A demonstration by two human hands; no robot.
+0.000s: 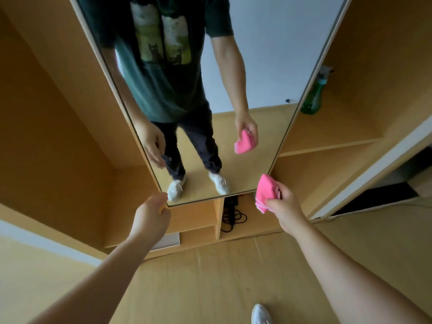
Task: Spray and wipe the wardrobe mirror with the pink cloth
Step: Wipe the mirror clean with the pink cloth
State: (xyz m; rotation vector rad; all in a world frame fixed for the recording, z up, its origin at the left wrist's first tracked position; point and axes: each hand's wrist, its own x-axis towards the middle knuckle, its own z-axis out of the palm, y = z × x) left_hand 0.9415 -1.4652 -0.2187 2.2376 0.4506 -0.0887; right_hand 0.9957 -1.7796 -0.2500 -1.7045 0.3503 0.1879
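A black cable (pixel 231 215) lies coiled in an open wooden cubby (pixel 243 226) at the foot of the wardrobe. Left of the cable, a vertical divider (pixel 219 218) separates it from smaller shelves (pixel 194 226). Right of the cable and higher, a wooden shelf (pixel 332 136) runs back into the wardrobe. In front of the cable, pale wooden floor (pixel 210 288) spreads out, with a white shoe (pixel 261 314) on it.

The right hand (pixel 284 206) grips a folded pink cloth (pixel 266 192) at the near right corner of the wardrobe mirror (pixel 268 54). The left hand (pixel 153 215) is at the mirror's near left corner, fingers curled at its edge. A green spray bottle (pixel 314 97) stands on a wooden shelf (pixel 339 134) to the right. Black cables (pixel 232 217) lie in a compartment under the mirror.
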